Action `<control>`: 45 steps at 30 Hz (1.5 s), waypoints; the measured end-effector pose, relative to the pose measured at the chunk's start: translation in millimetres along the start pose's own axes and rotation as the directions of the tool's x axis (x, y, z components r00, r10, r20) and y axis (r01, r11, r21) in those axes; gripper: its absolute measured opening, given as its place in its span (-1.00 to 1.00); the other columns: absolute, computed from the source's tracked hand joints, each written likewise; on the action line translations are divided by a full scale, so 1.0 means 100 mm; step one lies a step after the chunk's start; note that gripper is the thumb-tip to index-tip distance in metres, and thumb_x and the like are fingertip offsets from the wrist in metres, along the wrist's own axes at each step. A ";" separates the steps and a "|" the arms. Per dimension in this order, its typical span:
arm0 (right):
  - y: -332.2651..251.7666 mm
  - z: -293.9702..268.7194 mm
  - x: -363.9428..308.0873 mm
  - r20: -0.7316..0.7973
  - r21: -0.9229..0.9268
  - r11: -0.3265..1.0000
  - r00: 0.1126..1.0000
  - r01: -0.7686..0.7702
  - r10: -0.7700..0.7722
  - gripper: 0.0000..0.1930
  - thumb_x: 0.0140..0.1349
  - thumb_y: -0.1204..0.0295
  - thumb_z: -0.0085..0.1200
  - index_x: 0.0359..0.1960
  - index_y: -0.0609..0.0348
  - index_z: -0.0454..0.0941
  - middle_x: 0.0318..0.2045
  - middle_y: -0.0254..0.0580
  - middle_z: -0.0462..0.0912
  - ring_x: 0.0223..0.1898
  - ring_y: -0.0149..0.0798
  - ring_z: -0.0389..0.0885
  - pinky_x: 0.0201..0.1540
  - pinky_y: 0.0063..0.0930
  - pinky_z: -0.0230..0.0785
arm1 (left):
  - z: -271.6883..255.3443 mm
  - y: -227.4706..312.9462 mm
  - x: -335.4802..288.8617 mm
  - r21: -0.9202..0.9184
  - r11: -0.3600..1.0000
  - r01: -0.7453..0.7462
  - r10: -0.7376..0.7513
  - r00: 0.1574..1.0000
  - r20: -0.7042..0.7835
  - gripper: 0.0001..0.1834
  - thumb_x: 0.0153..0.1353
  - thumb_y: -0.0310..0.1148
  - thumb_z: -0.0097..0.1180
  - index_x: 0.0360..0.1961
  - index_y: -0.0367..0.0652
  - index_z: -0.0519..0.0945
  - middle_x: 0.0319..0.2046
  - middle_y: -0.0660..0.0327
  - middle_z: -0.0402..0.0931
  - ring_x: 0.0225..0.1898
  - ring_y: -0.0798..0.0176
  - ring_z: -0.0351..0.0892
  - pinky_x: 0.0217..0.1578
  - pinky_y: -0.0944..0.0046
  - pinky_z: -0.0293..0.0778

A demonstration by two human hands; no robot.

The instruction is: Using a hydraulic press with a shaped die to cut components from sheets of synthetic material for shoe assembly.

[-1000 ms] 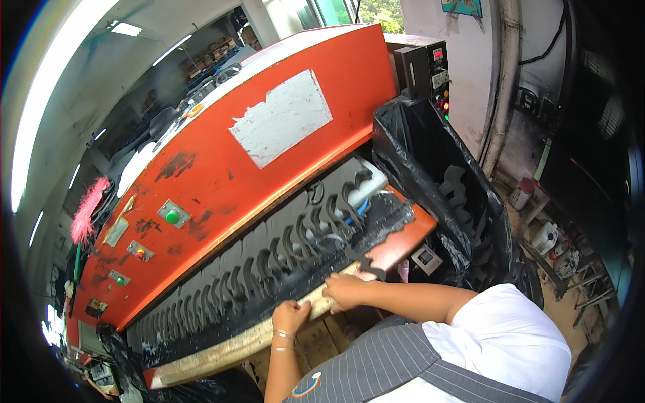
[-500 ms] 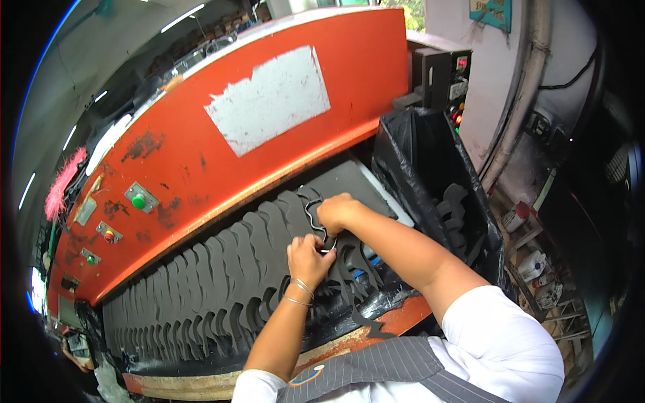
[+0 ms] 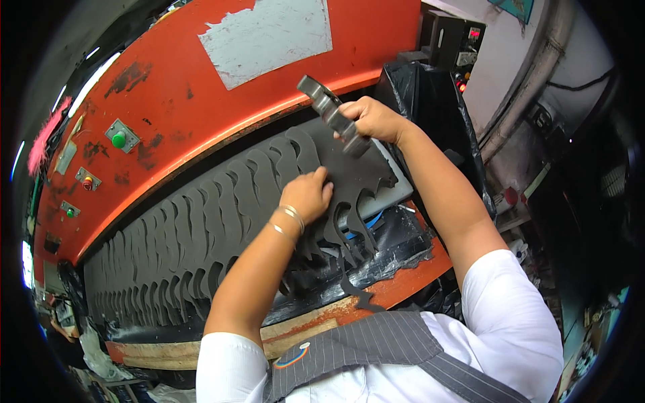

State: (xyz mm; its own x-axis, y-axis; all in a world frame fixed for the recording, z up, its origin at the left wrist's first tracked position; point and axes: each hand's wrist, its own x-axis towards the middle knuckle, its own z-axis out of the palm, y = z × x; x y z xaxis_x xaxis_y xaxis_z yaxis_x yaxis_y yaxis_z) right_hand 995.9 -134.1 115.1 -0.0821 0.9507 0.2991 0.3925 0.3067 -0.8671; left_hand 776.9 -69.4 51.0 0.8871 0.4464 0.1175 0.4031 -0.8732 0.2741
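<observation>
Wavy metal die [image 3: 327, 107] now lifted off the dark foam sheet [image 3: 356, 168].
The right hand [image 3: 379, 121] has its grip closed around the die above the sheet, uncovering foam; the left hand [image 3: 306, 195] curls by cut strips [image 3: 304, 149], hold unclear.

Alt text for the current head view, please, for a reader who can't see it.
The right hand grips a wavy metal tool raised above a dark grey sheet with rows of wavy cut strips. The left hand is over the sheet; whether it touches is unclear. Behind stands an orange-red machine with green buttons.
</observation>
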 end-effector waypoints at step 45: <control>-0.53 1.78 -0.90 -0.243 -0.468 0.883 0.967 -0.044 -0.081 -0.37 -0.07 0.27 0.42 0.06 0.22 0.48 -0.16 -0.05 0.61 -0.11 -0.12 0.59 0.01 -0.28 0.41 | -0.98 -2.99 -3.56 -0.821 0.558 0.119 -0.829 0.115 -0.547 -0.65 0.24 -0.49 0.09 0.05 -0.33 0.51 -0.12 0.12 0.58 -0.09 0.32 0.56 -0.03 0.32 0.45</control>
State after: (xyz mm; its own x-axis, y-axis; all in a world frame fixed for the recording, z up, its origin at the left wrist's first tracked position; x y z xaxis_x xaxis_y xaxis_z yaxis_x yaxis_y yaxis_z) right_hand 819.0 -227.5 63.3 0.1114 0.8831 0.4558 0.7789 0.2073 -0.5920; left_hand 318.6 52.3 21.0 -0.3549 0.8827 0.3080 0.1457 -0.2732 0.9509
